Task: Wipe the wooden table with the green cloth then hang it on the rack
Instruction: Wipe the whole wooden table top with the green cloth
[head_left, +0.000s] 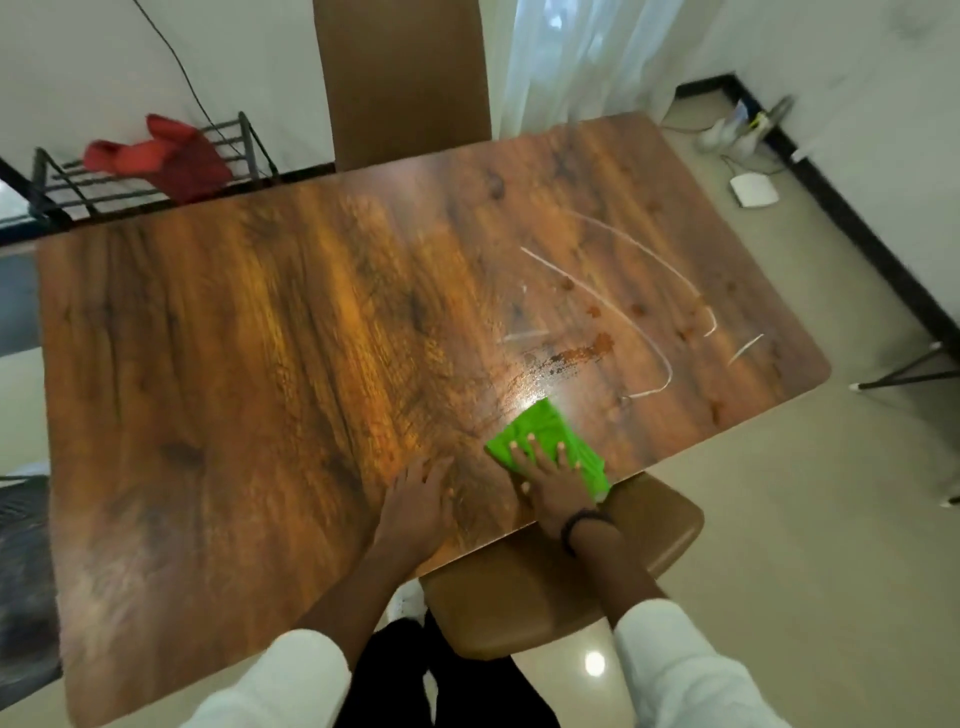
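The wooden table (260, 338) fills most of the head view. A folded green cloth (543, 428) lies flat near the table's near right edge. My right hand (553, 480) presses down on the cloth with fingers spread over it. My left hand (418, 501) rests flat on the bare wood just left of the cloth, holding nothing. White streaks (618, 312) and brown wet smears (582, 356) mark the table beyond the cloth. A black metal rack (67, 182) stands past the table's far left corner.
A red cloth (166, 156) hangs on the rack. A brown chair seat (524, 597) sits under the near edge by my right arm; another chair back (402, 78) stands at the far side. Cables and a white box (753, 189) lie on the floor at right.
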